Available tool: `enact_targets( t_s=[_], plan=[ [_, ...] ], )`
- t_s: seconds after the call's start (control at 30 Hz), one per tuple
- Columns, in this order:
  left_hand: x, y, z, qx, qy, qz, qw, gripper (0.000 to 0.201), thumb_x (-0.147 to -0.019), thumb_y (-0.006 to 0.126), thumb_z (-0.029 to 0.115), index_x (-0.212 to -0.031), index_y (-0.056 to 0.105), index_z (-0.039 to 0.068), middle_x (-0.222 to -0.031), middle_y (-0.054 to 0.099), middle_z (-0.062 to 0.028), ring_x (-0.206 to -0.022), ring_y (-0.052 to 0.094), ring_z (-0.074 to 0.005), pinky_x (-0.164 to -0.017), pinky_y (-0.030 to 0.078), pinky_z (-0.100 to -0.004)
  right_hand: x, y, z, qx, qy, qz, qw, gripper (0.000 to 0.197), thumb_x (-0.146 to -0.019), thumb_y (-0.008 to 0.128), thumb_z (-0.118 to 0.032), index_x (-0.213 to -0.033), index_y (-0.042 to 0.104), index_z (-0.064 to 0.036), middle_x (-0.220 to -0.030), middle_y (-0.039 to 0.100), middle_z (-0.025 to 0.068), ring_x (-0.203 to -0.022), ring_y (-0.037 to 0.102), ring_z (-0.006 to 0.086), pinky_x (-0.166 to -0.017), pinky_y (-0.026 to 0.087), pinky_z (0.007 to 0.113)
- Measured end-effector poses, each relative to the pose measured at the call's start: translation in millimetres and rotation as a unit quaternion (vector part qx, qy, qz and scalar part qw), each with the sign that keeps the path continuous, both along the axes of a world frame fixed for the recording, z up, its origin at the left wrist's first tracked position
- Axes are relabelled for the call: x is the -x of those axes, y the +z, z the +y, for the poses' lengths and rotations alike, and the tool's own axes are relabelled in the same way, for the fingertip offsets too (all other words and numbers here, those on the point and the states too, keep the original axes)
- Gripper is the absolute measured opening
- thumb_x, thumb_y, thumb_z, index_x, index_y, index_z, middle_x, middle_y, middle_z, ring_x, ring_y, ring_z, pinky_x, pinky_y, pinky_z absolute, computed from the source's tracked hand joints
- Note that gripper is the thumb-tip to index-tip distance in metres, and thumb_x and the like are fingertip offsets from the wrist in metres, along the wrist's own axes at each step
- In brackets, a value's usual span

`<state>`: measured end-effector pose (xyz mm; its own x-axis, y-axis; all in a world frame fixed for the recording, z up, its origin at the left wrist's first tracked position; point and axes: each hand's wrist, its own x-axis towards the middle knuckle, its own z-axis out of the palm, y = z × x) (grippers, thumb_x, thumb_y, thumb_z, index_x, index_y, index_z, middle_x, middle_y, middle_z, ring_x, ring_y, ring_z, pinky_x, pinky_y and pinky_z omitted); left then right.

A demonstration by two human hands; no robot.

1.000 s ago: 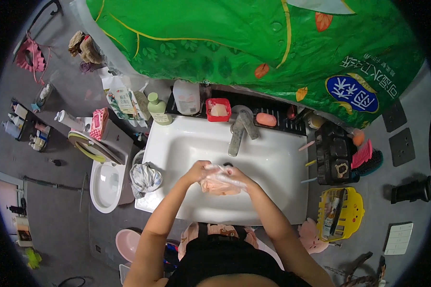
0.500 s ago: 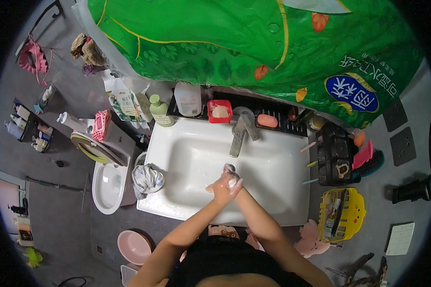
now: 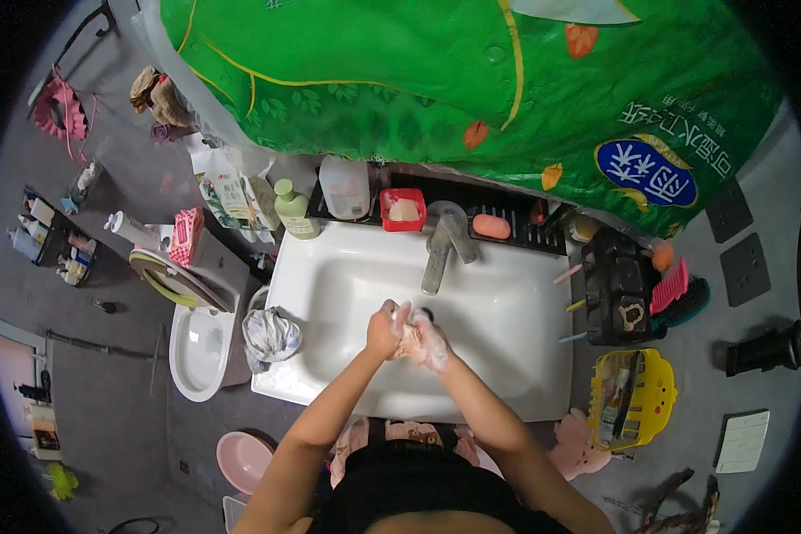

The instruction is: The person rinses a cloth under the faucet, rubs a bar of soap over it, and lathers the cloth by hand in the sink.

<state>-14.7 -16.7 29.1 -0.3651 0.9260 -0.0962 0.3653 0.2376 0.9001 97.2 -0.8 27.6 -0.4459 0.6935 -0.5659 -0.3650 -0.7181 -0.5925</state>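
Near, over the white sink [image 3: 347, 276]: left hand [image 3: 384, 331] and right hand [image 3: 421, 343] pressed together, fingers closed around each other, covered with white lather [image 3: 429, 334], kept above the basin so foam drops inside. Beyond: grey tap [image 3: 438, 249] just over the hands. Far, on the black shelf [image 3: 516, 222]: orange soap [image 3: 491, 226], within reach.

Green bottle [image 3: 295, 210], red soap dish [image 3: 403, 210], toilet [image 3: 198, 345], yellow basket [image 3: 633, 398], pink basin [image 3: 244, 460].
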Motion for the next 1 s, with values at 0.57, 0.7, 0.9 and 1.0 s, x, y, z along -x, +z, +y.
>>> enact_targets(
  t_s=[0.57, 0.7, 0.9, 1.0],
  plan=[
    [-37, -1, -30, -0.237, -0.039, -0.021, 0.971, 0.020, -0.080, 0.054, 0.024, -0.082, 0.052, 0.004, -0.077, 0.058, -0.0130, -0.068, 0.056, -0.0220, -0.063, 0.045, -0.0299, -16, -133, 14, 0.042, 0.094, 0.093, 0.990, 0.037, -0.088, 0.040, -0.045, -0.092, 0.054, -0.0114, -0.079, 0.055, 0.0028, -0.070, 0.056, 0.0168, -0.057, 0.046, 0.029],
    [-55, -9, 5, -0.163, -0.040, 0.184, 0.969, 0.020, -0.078, 0.054, 0.025, -0.075, 0.056, 0.005, -0.065, 0.057, -0.0131, -0.061, 0.055, -0.0295, -0.060, 0.046, -0.0356, -27, -174, 26, -0.042, 0.097, 0.471, 0.876, 0.028, -0.087, 0.041, -0.034, -0.100, 0.054, -0.0137, -0.097, 0.056, 0.0072, -0.095, 0.050, 0.0155, -0.080, 0.041, 0.033],
    [-35, -14, -21, -0.248, 0.041, 0.442, 0.861, 0.013, -0.075, 0.053, 0.018, -0.072, 0.059, 0.007, -0.067, 0.058, -0.0134, -0.066, 0.054, -0.0330, -0.063, 0.045, -0.0419, 6, -16, -8, 0.083, 0.059, 0.040, 0.994, 0.032, -0.088, 0.040, -0.042, -0.093, 0.054, -0.0142, -0.081, 0.052, 0.0033, -0.072, 0.051, 0.0154, -0.060, 0.042, 0.030],
    [-16, -21, -5, -0.007, -0.037, 0.248, 0.968, 0.020, -0.075, 0.055, 0.025, -0.079, 0.060, 0.006, -0.073, 0.059, -0.0181, -0.080, 0.052, -0.0381, -0.080, 0.043, -0.0400, 4, 30, -12, 0.097, 0.087, -0.002, 0.991, 0.035, -0.088, 0.040, -0.046, -0.090, 0.054, -0.0144, -0.072, 0.051, 0.0013, -0.061, 0.052, 0.0153, -0.049, 0.043, 0.028]
  ],
)
